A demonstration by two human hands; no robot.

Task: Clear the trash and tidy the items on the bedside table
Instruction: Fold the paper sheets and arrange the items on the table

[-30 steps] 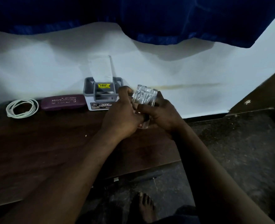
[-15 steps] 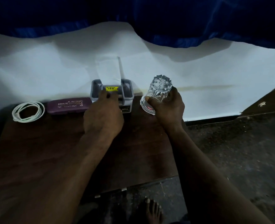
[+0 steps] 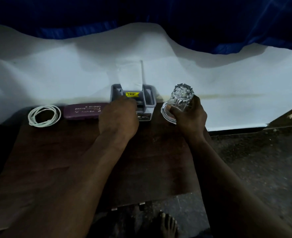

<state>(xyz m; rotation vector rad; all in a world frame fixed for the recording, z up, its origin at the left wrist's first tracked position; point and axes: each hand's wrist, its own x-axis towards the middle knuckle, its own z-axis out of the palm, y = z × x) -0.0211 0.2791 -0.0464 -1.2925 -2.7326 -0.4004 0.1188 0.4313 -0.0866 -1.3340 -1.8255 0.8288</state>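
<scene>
Hands over a dark wooden table [image 3: 59, 162]
Right hand [image 3: 191, 117] grips a clear faceted glass tumbler [image 3: 180, 98]; left hand [image 3: 118, 117] on grey plastic organiser [image 3: 149, 103], its grip unclear.

Along the back edge of the surface [image 3: 56, 160], against the wall [image 3: 227, 79], left to right: cable coil [image 3: 44, 115], case [image 3: 83, 111], holder box [image 3: 148, 103], glass [image 3: 179, 100]. Coil and case lie near each other but apart. The left hand [image 3: 118, 117] hides the case's right end and sits in front of the box. A paper sheet [image 3: 131, 76] stands upright in the box's rear compartment. The glass is tilted and held in the right hand [image 3: 191, 115], apart from the box. The floor [image 3: 253, 160] lies to the right, with a foot [image 3: 167, 224] before the near edge.
</scene>
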